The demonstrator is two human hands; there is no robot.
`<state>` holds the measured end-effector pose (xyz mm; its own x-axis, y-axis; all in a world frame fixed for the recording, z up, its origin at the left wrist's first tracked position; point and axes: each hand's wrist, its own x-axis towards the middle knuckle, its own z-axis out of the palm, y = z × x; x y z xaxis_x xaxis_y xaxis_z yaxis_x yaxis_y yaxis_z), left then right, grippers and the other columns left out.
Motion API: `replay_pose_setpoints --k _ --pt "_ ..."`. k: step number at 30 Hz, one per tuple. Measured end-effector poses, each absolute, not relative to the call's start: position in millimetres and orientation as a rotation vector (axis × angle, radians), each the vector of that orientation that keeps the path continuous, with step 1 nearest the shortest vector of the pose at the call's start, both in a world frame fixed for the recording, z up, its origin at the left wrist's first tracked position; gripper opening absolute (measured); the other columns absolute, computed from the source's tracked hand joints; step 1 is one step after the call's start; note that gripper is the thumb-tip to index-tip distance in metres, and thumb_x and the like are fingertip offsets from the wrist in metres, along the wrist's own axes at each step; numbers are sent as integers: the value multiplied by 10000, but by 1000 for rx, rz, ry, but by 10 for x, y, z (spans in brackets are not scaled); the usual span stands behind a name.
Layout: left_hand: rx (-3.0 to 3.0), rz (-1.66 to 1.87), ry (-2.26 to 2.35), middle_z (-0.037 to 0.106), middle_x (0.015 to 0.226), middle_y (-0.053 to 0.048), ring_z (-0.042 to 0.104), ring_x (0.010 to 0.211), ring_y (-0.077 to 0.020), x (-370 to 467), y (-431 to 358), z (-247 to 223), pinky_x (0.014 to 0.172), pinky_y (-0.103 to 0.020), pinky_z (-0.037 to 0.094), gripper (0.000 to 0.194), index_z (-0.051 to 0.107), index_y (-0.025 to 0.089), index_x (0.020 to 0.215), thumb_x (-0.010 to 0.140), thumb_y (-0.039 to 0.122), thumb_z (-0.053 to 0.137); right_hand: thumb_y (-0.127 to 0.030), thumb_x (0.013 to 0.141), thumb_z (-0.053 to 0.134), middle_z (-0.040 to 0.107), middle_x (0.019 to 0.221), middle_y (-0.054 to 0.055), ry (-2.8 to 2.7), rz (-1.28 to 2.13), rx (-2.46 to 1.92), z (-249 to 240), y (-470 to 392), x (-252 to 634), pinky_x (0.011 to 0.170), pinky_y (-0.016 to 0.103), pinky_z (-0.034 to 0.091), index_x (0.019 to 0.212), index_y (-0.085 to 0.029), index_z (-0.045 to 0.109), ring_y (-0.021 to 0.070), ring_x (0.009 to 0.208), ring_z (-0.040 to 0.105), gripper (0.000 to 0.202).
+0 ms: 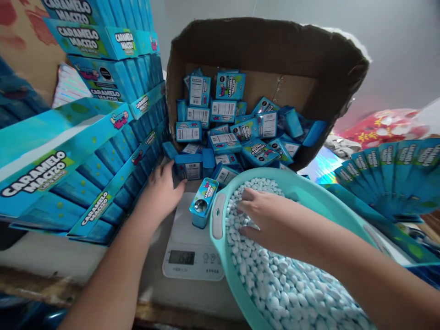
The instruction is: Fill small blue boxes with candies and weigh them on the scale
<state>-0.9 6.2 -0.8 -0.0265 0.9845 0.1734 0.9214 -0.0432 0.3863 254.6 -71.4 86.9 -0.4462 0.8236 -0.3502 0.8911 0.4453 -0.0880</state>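
Plain pale grey wall (395, 27) behind.

Basin (220, 247) turquoise; candies (285, 284) pale blue-white; scale (172, 270) white; carton (268, 46) brown.

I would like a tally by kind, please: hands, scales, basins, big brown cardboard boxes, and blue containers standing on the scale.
Left hand and right hand: 2
Scale: 1
Basin: 1
Big brown cardboard box: 1
Blue container on the scale: 1
Total: 6
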Motion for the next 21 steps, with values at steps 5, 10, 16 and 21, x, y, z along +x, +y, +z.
replay_pose_setpoints --k 5,10,16,21 --pt "2110 575 2042 516 1484 -197 479 1398 -432 -20 86 -35 1145 -570 440 657 431 155 1523 936 411 578 -293 912 554 687 999 105 2430 -462 1471 866 -719 2559 688 376 427 1018 -173 675 287 869 651 201" --pt "2112 570 2043 519 1488 -198 486 1398 -429 -29 94 -46 1127 -578 456 662 425 172 1526 935 427 577 -252 919 561 693 922 98 2296 -495 1501 904 -714 2518 583 318 286 963 -162 657 242 751 623 139" --pt "2118 583 2035 513 1502 -197 483 1408 -410 -27 91 -41 1145 -560 446 655 435 159 1517 932 414 584 -268 927 581 701 964 101 2234 -513 1517 929 -698 2494 597 314 273 982 -161 656 243 792 625 141" --pt "2105 571 2028 502 1516 -190 467 1424 -406 -31 91 -25 1141 -565 449 655 428 184 1523 935 430 580 -293 920 572 697 934 81 2229 -513 1524 917 -701 2522 582 307 276 973 -184 648 221 763 614 143"
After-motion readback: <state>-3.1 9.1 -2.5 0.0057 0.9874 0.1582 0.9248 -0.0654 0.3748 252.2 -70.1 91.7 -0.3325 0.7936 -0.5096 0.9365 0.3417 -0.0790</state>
